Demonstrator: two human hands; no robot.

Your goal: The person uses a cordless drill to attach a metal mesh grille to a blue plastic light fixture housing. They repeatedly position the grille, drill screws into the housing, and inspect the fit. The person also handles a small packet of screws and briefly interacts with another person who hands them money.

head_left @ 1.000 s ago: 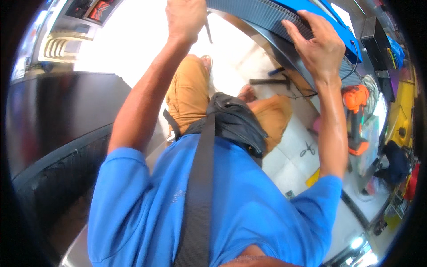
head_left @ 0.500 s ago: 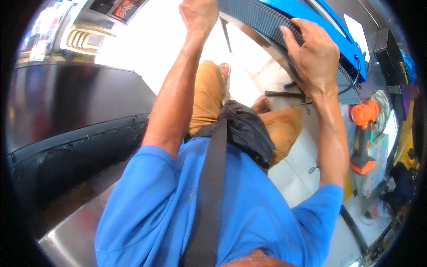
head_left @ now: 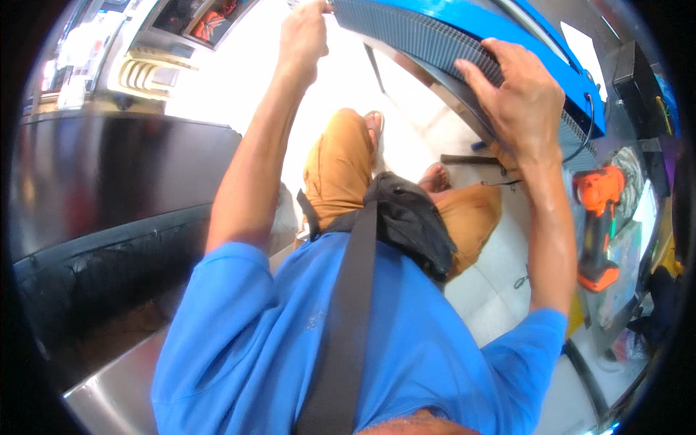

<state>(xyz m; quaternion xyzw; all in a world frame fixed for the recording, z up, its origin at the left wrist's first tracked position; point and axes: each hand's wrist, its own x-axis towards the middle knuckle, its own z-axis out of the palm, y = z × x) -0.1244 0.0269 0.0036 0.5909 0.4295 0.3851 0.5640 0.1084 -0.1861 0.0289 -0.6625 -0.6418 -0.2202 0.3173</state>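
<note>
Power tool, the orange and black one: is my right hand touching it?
Apart. The head view shows a clear gap between the right hand, on the ribbed panel, and the power tool.

Looks like a cluttered workshop. Shown by an orange-and-black pistol-shaped power tool [head_left: 597,230] at three o'clock — lying beside a loose bundle of pale cord [head_left: 635,181] — plus a long bright-blue unit [head_left: 464,19] with a ribbed grey face [head_left: 424,35] at one o'clock, a black block-shaped box [head_left: 638,80] at two, and pale straight-edged floor tiles [head_left: 500,290] at four.
</note>
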